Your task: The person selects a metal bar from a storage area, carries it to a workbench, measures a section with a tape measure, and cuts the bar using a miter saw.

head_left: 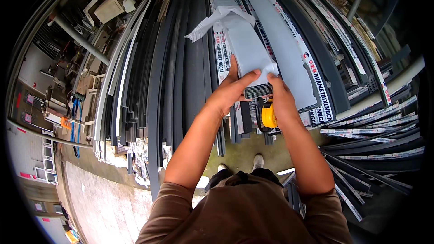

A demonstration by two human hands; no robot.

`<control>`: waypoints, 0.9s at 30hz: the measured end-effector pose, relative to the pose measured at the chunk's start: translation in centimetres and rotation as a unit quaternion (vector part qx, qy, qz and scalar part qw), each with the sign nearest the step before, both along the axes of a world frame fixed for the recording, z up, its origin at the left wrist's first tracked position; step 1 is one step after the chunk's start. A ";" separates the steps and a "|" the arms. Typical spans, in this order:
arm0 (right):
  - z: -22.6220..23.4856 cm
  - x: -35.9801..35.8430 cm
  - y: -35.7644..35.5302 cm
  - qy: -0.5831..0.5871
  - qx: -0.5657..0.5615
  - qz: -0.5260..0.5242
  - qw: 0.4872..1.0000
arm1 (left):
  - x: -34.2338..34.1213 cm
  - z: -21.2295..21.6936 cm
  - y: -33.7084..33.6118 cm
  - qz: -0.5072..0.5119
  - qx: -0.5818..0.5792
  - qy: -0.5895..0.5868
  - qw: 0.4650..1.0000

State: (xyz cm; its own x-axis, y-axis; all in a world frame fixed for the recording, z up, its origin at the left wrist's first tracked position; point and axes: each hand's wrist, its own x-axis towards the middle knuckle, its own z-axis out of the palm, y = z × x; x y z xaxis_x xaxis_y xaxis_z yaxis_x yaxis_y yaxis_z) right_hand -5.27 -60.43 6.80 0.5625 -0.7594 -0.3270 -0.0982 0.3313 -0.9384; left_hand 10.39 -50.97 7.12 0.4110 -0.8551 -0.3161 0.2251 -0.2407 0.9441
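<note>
Head view is looking down over a brown shirt (244,212), with both bare forearms stretching forward and converging at chest-front. The left hand (229,91) is gripping the near end of a wrapped bundle (247,43), its thumb lying across the top and its index finger pointing forward along the left side. The right hand (282,97) is bending inward at the bundle's right corner, its thumb pressing near the edge while its palm side is holding a yellow tape measure (268,114); its other fingers are mostly hiding from sight.

The bundle is running straight away from the person, its near end sitting between the two hands and the tape measure hanging just below that end. Smooth, pale grey wrapping is covering its flat top and wrinkling by the thumbs, while the exposed end is showing a dark, ribbed, layered face. Farther along, a torn flap (202,28) of crumpled white wrapping is curling out to the left.

On the right, a broader wrapped stack (289,58) is lying alongside, with printed strips edging it. On the left, long dark grey profiles (181,63) are stretching away in straight, matt lengths. Beyond them, a grey pole (81,40) is slanting before a cluttered area.
</note>
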 end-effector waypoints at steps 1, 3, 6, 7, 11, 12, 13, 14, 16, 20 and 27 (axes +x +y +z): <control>1.0 -0.6 0.5 0.003 0.006 -0.012 1.000 | -0.7 -0.1 0.1 -0.002 -0.014 -0.004 1.000; 0.9 -2.0 0.7 -0.017 0.017 -0.021 0.999 | -2.3 1.4 0.1 -0.006 -0.016 -0.032 0.999; -0.6 -3.1 0.9 0.005 -0.013 -0.011 1.000 | -3.0 0.7 -0.5 0.025 -0.040 -0.035 0.998; -1.7 -3.2 0.7 0.009 -0.013 -0.006 1.000 | -3.1 0.2 -0.7 0.037 -0.035 -0.029 0.998; -2.5 -4.2 0.8 0.039 -0.031 0.012 0.999 | -3.4 -0.3 -0.9 0.023 -0.024 -0.039 0.999; -1.6 -4.7 0.9 0.056 -0.026 0.034 0.997 | -3.4 -0.2 -0.8 0.024 -0.021 -0.046 0.998; -0.8 -5.2 1.1 0.073 -0.020 0.057 0.995 | -3.5 -0.2 -0.8 0.025 -0.019 -0.053 0.998; -0.2 -5.9 1.6 0.126 -0.104 0.069 0.984 | -3.7 -0.4 -0.8 0.029 -0.021 -0.050 0.998; 0.3 -7.5 3.4 0.223 -0.268 0.095 0.933 | -3.5 -1.1 -0.7 0.043 -0.025 -0.049 0.998; 1.7 -8.8 6.0 0.238 -0.546 0.017 0.803 | -3.5 -0.8 -1.0 0.031 -0.025 -0.089 0.995; -0.6 -5.1 4.4 0.277 -0.642 0.077 0.710 | -3.0 -2.5 -2.6 0.024 -0.023 -0.168 0.985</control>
State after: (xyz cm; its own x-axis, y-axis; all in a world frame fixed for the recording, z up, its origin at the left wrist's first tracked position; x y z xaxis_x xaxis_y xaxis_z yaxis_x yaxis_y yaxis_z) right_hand -10.39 -56.03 6.24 0.7266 -0.5748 0.3764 -0.5129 -0.8183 -0.2596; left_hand 7.37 -53.53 4.60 0.5263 -0.8423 -0.1163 -0.0926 -0.1928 0.9769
